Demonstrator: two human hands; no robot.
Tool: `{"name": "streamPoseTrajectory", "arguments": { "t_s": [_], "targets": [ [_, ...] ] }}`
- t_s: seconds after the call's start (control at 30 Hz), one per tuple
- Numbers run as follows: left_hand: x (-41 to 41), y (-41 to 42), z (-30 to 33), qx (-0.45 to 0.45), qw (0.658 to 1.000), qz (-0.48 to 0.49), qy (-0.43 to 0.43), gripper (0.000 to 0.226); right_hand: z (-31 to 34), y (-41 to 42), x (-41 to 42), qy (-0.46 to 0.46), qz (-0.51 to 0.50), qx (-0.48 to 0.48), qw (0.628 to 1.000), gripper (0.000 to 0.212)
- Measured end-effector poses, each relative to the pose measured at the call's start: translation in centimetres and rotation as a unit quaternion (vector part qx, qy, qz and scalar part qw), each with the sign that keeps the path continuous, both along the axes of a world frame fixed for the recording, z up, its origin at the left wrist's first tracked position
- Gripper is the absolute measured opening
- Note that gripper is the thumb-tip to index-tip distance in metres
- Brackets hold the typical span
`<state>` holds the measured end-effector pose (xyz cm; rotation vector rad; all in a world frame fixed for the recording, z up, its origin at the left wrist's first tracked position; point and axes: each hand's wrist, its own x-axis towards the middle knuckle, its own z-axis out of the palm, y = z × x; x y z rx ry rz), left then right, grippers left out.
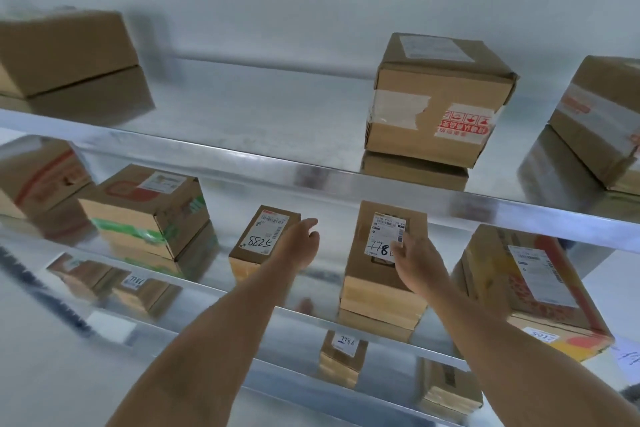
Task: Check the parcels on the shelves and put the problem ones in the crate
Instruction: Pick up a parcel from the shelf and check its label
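Note:
Two small cardboard parcels stand on the middle shelf (485,215). The left one (258,243) bears a white label with the handwritten number 5788. The right one (374,270) carries a label with a number starting 778. My left hand (301,246) reaches forward between them, fingers relaxed, just right of the 5788 parcel; whether it touches is unclear. My right hand (415,260) lies on top of the 778 parcel, its fingers over the label's lower right corner. No crate is in view.
On the top shelf stand a taped brown box (433,104), a box at far left (65,48) and one at far right (602,121). The middle shelf also holds a green-taped box (145,215) and a red-patterned box (533,291). Smaller parcels (343,357) sit on the lower shelf.

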<state>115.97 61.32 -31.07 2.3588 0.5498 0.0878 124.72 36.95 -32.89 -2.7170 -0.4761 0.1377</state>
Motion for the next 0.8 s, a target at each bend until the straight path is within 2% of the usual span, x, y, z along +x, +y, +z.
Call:
{"name": "streamPoseTrajectory", "arguments": {
  "t_s": [0.1, 0.2, 0.47, 0.7, 0.8],
  "targets": [
    [-1.2, 2.8, 0.1, 0.064, 0.998, -0.013, 0.010, 0.043, 0.6, 2.8, -0.7, -0.034, 0.032, -0.070, 0.996, 0.053],
    [-2.1, 6.2, 0.4, 0.108, 0.993, -0.018, 0.031, 0.052, 1.5, 6.0, -1.6, -0.049, 0.048, -0.072, 0.995, 0.058],
    [-3.3, 16.5, -0.4, 0.088, 0.993, -0.007, 0.080, 0.057, 0.3, 16.6, -4.8, 0.008, 0.021, -0.026, 0.999, 0.064],
    [-3.9, 22.8, -2.4, 0.048, 0.991, -0.034, 0.119, 0.046, 1.0, 24.7, -8.2, 0.078, -0.021, 0.026, 0.996, 0.054],
    [-4.5, 23.2, -1.6, 0.006, 0.993, -0.047, 0.113, 0.050, 1.7, 26.0, -8.6, 0.083, -0.054, 0.054, 0.994, 0.048]
  ]
}}
